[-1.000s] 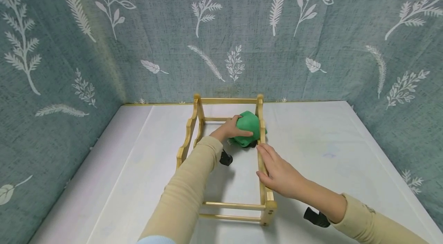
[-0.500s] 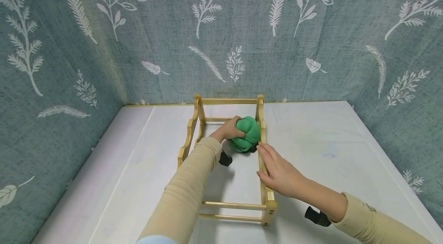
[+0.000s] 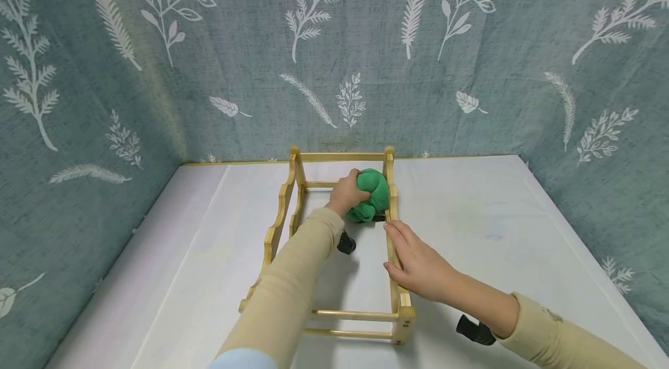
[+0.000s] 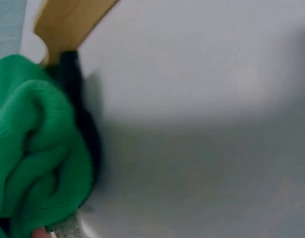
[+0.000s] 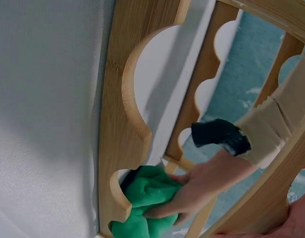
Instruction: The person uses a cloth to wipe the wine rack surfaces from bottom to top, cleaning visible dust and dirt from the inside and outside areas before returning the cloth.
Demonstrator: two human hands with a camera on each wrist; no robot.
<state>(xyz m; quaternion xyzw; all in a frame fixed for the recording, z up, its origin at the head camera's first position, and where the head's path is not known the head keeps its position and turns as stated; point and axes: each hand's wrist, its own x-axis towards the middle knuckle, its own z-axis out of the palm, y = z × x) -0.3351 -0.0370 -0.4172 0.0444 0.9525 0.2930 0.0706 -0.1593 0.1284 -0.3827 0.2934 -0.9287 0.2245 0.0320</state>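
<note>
A green fuzzy cloth [image 3: 372, 192] is bunched up inside the far end of a wooden rack [image 3: 392, 206], against its right side piece. My left hand [image 3: 347, 194] grips the cloth, with thumb and fingers pressed into its folds. In the left wrist view, a dark strip [image 4: 85, 124] runs along the edge of the green cloth [image 4: 38, 148], and a pale printed label shows below; what the strip belongs to is unclear. My right hand [image 3: 418, 261] holds the rack's right side rail from above. The right wrist view shows part of that hand [image 5: 293, 220] against the wood.
The rack has scalloped side pieces [image 5: 125, 94] and round crossbars [image 3: 355, 315] at the near end. It stands on a white tabletop [image 3: 470, 212]. Leaf-patterned fabric [image 3: 251, 67] rises behind and at both sides. Black camera mounts [image 3: 346, 243] are strapped at the wrists.
The cloth has become more bunched, with its folds turned and my left thumb drawn in. My left hand has shifted slightly forward. The right hand stays on the rail.
</note>
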